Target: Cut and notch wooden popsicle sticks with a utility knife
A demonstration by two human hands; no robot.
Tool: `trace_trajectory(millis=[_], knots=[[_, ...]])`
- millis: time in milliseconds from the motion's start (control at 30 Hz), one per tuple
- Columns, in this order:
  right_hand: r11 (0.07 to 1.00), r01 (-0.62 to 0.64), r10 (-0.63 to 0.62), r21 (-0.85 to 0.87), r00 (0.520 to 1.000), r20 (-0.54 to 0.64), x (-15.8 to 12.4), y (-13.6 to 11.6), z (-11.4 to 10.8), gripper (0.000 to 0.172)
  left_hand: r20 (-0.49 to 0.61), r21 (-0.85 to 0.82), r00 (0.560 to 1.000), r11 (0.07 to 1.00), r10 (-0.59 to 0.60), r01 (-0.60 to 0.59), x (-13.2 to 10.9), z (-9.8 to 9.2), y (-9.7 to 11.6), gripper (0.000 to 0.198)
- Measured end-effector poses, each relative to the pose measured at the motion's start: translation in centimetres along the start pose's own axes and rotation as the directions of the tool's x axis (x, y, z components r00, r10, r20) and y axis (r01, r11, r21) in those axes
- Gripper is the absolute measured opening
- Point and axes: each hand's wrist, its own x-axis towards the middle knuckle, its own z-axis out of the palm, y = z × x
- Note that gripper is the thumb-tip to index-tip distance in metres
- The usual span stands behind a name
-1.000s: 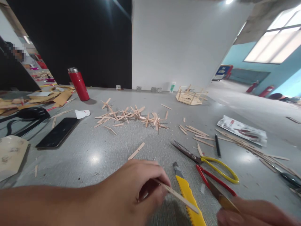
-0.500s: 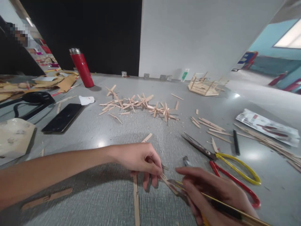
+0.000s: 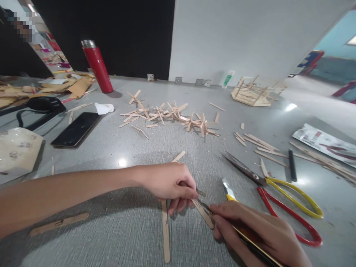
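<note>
My left hand [image 3: 178,185] pinches a notched wooden stick [image 3: 204,215] that slants down to the right. My right hand [image 3: 250,230] grips a slim black and gold tool [image 3: 257,248], whose thin dark tip touches or nearly touches the stick. Below my left hand another notched stick [image 3: 166,237] lies on the grey table, and one more [image 3: 59,223] lies under my left forearm. A yellow-handled cutter blade [image 3: 228,188] shows just behind my right hand.
Scissors [image 3: 258,180] with red and yellow handles lie at the right, near loose sticks and a black rod [image 3: 292,165]. Farther back are a pile of sticks [image 3: 175,113], a wooden frame [image 3: 253,94], a red bottle [image 3: 97,66] and a phone [image 3: 76,129].
The view has shifted a little, so most things sit slightly higher and farther right. My right hand has dropped lower relative to the cutter, uncovering its blade and yellow handle.
</note>
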Motion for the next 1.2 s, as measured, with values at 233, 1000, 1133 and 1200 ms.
trace_trajectory(millis=[233, 1000, 1133, 1200], knots=[[0.996, 0.082, -0.087, 0.042, 0.988, 0.125, 0.6, 0.4, -0.9, 0.008, 0.005, 0.026, 1.000, 1.000, 0.001, -0.001, 0.0, -0.1, -0.2, 0.029], [0.818, -0.471, 0.291, 0.330, 0.834, 0.468, 2.5, 0.3, -1.8, 0.027, -0.056, 0.081, 0.995, 0.993, 0.087, -0.082, 0.0, 0.5, -0.7, 0.031], [0.669, -0.612, 0.398, 0.421, 0.774, 0.493, 3.1, 1.2, -1.5, 0.029, -0.028, 0.067, 0.999, 0.997, 0.045, -0.043, 0.0, 0.2, -0.5, 0.030], [0.632, -0.638, 0.415, 0.440, 0.758, 0.503, 3.5, 1.4, -1.5, 0.029, 0.037, 0.034, 0.999, 0.999, 0.012, -0.014, 0.0, -0.3, -0.3, 0.030]])
